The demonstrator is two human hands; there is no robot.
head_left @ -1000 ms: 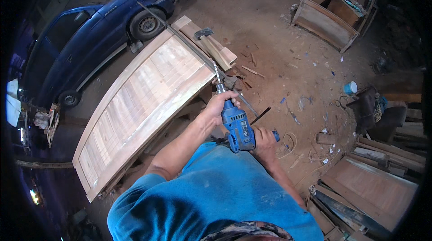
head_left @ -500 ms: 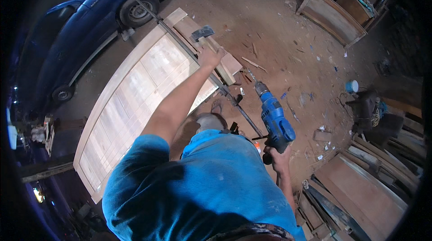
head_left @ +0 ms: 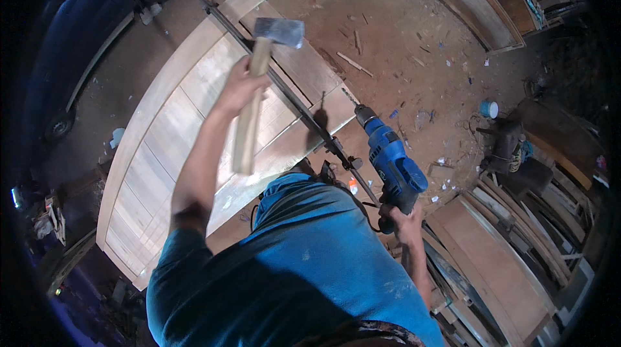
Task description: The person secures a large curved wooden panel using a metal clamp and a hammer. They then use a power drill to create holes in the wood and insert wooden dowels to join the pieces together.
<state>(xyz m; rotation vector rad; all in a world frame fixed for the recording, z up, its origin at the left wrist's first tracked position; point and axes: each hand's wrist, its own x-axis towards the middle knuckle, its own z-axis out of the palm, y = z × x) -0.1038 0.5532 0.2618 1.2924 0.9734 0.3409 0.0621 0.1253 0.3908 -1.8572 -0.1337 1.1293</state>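
My left hand [head_left: 240, 90] is closed around the thick wooden handle of a hammer [head_left: 252, 117]. Its grey metal head points to the far side, over a pale wooden door panel [head_left: 184, 120] with a curved edge. A long metal bar clamp [head_left: 284, 90] lies across the panel, passing under the hammer. On the right, my right hand [head_left: 402, 223] grips a blue power drill [head_left: 391, 159] by its handle. The drill's bit points away from me, close to the panel's right corner. The lower part of the handle of the drill is hidden by my fingers.
A blue vehicle [head_left: 97, 4] stands at the far left. Wooden frames [head_left: 479, 10] lie at the back right, and a small light-blue bucket [head_left: 489, 109] sits nearer. Stacked boards [head_left: 491, 263] fill the lower right. Wood scraps litter the dirt floor [head_left: 381, 36].
My left hand has lifted the hammer off the panel's right end and moved left with it, turning the handle more upright. The drill has shifted slightly; the whole view has moved.
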